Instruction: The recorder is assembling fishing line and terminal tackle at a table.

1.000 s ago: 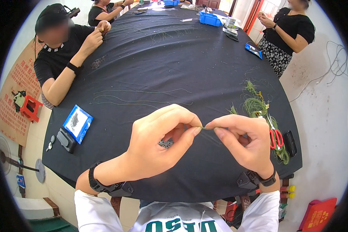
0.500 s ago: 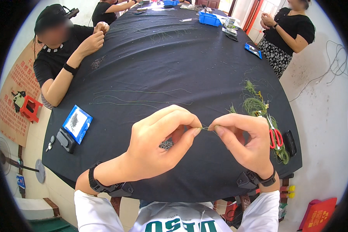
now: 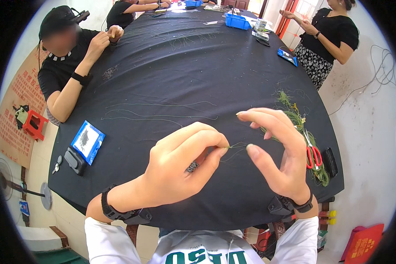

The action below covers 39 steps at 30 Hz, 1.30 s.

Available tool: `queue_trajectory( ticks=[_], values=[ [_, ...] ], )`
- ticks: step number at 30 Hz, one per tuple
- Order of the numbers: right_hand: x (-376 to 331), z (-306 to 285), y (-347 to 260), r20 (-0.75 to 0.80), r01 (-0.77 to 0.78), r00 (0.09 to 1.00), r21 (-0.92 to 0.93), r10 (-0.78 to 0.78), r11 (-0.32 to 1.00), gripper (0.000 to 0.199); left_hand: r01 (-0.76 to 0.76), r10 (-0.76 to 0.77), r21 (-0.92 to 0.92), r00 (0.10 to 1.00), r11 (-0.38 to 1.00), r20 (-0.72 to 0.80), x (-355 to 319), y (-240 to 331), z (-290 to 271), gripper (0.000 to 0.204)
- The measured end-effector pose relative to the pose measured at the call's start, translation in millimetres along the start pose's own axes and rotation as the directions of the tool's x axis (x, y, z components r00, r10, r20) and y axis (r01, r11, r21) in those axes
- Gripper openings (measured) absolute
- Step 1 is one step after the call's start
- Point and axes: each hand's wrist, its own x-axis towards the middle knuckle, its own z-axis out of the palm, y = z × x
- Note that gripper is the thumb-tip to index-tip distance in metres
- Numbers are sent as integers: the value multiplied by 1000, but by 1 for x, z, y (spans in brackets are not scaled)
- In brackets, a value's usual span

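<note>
Green thread (image 3: 235, 146) pinched between thumb and forefinger of left hand (image 3: 180, 169), held just above black table (image 3: 185, 75). Right hand (image 3: 279, 154) open, fingers spread, thumb tip beside thread's free end. Red-handled scissors (image 3: 311, 155) and green thread bundle (image 3: 295, 116) nearby.

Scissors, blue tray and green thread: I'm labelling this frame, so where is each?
scissors (image 3: 312, 155), head view, on the red handles.
blue tray (image 3: 87, 141), head view, on its middle.
green thread (image 3: 237, 145), head view, on the strand between the fingertips.

Thin green thread (image 3: 237, 145), short, stretched above black table
</note>
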Motion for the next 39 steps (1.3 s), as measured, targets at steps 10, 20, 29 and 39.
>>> queue_trajectory(
  ticks=[10,20,29,39],
  values=[
    [-12,11,5,265,-343,934,461,242,819,8,-215,221,129,974,968,-38,-2,-7,7,16],
    [-15,11,6,214,-297,952,465,220,834,8,-44,44,3,999,999,20,-2,-2,7,17],
    [-13,13,5,182,-250,965,413,189,876,8,-153,156,89,987,984,-27,-3,-7,7,15],
    [-14,14,6,143,-234,971,399,192,887,8,-134,138,104,990,985,-25,-3,-7,7,16]
  ],
)
